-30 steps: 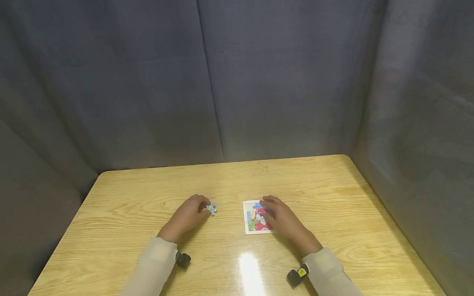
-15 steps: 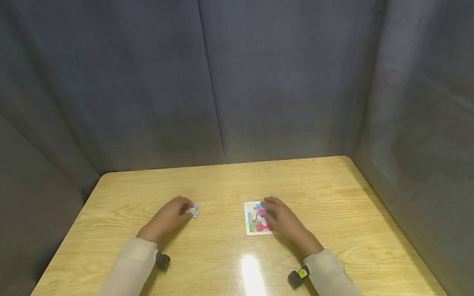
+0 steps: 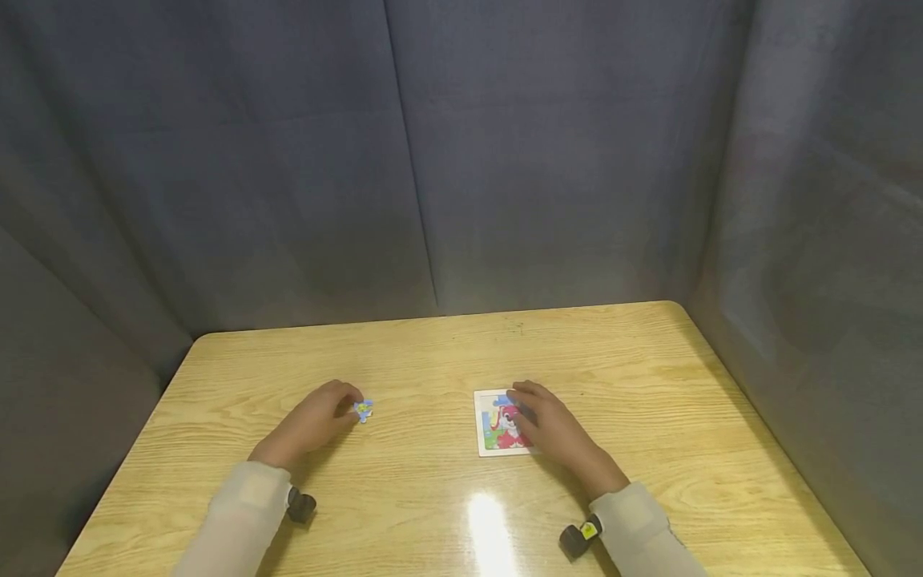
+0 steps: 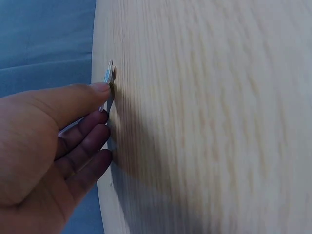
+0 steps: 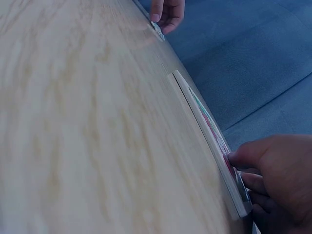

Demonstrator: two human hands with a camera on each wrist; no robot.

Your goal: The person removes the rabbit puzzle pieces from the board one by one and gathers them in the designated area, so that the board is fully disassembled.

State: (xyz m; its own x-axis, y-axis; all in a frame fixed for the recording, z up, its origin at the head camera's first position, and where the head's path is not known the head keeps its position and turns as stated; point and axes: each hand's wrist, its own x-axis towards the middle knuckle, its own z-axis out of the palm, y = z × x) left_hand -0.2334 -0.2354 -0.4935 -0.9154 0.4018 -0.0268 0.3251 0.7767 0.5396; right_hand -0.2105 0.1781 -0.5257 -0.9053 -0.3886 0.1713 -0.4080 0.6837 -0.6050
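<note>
L hand (image 3: 310, 421) pinching blue puzzle pc (image 3: 364, 409); R hand (image 3: 561, 437), thumb & fingers apart, touching puzzle tray (image 3: 487, 403) w/ red cartoon animal, flat on counter (image 3: 418, 497).

right grip (image 5: 282, 178) touching framed board (image 5: 214, 144) on wood table (image 5: 97, 122); left grip (image 5: 170, 12) pinching small piece (image 5: 158, 31)

Yellow wood-grain table with rounded far corners (image 3: 613, 361). Behind it, a dark blue-grey fabric curtain (image 3: 288, 160) with a thin, slanting dark seam (image 3: 409, 152). Grey cloth side panel (image 3: 815, 240) at right; shadowed left side apparently similar. White oblong glare (image 3: 492, 533) on near tabletop.
</note>
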